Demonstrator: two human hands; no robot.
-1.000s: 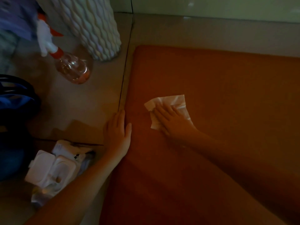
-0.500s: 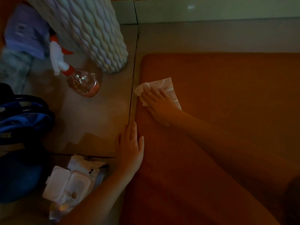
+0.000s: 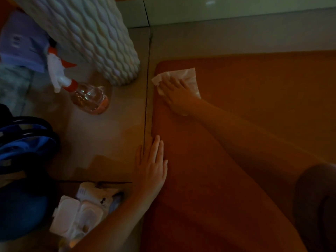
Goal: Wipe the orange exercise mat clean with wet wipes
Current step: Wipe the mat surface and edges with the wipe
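The orange exercise mat (image 3: 254,110) lies on the tiled floor and fills the right side of the head view. A white wet wipe (image 3: 189,75) is spread flat near the mat's far left corner. My right hand (image 3: 177,93) presses down on the wipe with fingers extended, and part of the wipe sticks out past my fingertips. My left hand (image 3: 151,166) rests flat on the mat's left edge, fingers together, holding nothing. The pack of wet wipes (image 3: 80,213) sits on the floor at the lower left with its lid open.
A clear spray bottle (image 3: 85,95) with a white and red trigger lies on the floor left of the mat. A tall white textured vase (image 3: 101,42) stands beside the mat's corner. A blue bag (image 3: 21,148) sits at the far left. A wall runs along the top.
My right hand has slid the wipe away from me and to the left, from mid-mat to the far left corner. My left hand has stayed on the mat's edge.
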